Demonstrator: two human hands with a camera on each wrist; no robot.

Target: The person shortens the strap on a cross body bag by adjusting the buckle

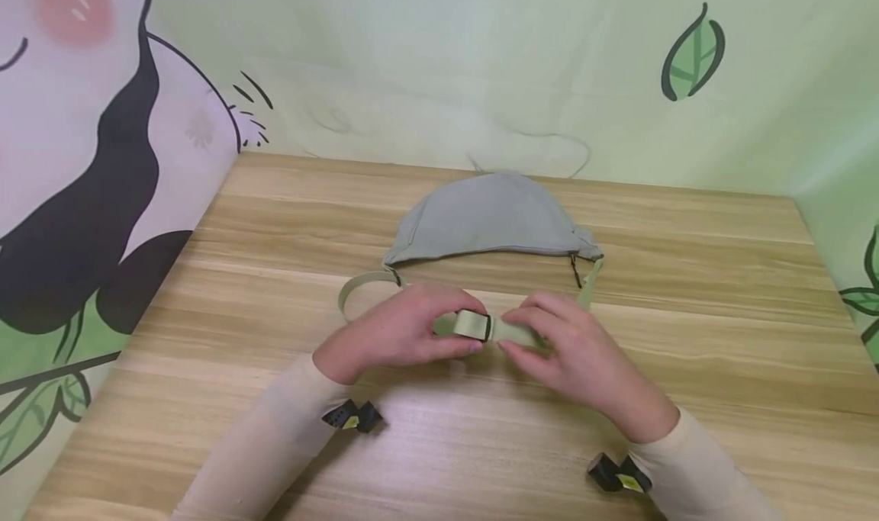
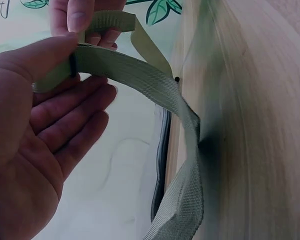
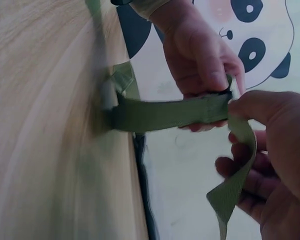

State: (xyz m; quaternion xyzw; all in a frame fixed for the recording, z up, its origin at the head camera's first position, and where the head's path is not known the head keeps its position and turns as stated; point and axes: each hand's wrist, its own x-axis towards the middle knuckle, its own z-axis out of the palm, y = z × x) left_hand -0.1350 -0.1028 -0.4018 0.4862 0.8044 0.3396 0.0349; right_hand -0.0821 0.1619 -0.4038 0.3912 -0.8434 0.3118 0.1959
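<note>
In front of the grey, crescent-shaped fabric bag (image 1: 491, 217), the left hand (image 1: 405, 326) and right hand (image 1: 573, 347) pinch a pale-green webbing strap (image 2: 130, 75) beside its narrow black slider (image 1: 488, 328). Strap adjustment appears underway; next likely calls for steady tension.

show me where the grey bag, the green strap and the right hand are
Grey bag (image 1: 491, 217): head view, middle of its cloth side
Green strap (image 2: 130, 72): left wrist view, a curved stretch of webbing
Right hand (image 1: 580, 347): head view, back of the hand

L wrist view: strap slider (image 2: 73, 66) part. hidden under thumb of L hand (image 2: 30, 140); webbing strap (image 2: 135, 74) cut at btm edge. Panda mural (image 1: 127, 151) cropped, head view L edge.
</note>
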